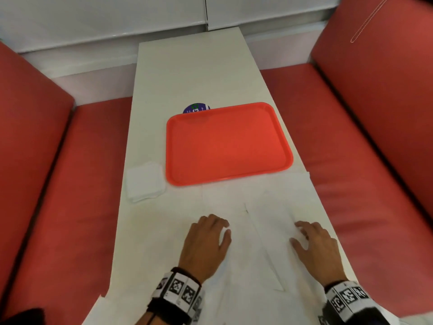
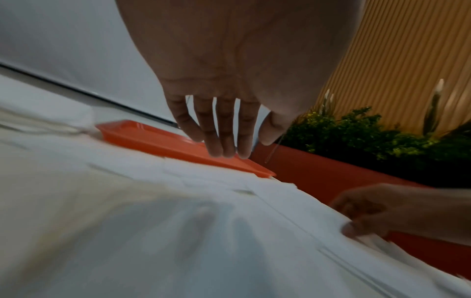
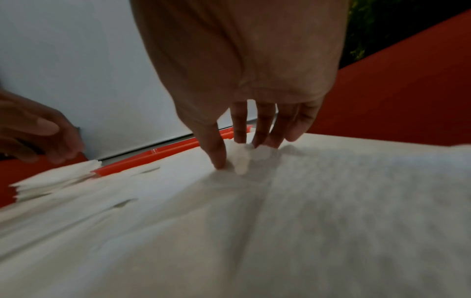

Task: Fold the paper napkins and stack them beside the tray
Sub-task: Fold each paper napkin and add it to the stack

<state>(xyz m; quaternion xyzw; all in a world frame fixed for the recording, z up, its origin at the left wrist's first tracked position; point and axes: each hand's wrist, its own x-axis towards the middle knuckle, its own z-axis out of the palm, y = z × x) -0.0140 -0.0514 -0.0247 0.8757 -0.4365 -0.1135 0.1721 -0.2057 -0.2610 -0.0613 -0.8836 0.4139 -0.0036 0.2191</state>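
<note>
An orange tray (image 1: 229,144) sits mid-frame on the white table (image 1: 187,71) in the head view; a stack of folded napkins (image 1: 144,181) lies just beside its left edge; unfolded paper napkins (image 1: 253,207) lie spread across the lower part of the frame, below the tray. The left hand (image 1: 206,242) hangs palm-down over them, fingers straight and slightly apart, holding nothing; the right hand (image 1: 316,247) pinches a raised bit of napkin between thumb and fingertips, clearest in the right wrist view; a round purple sticker (image 1: 196,108) peeks out above the tray; red booth seats (image 1: 70,172) flank the table.
</note>
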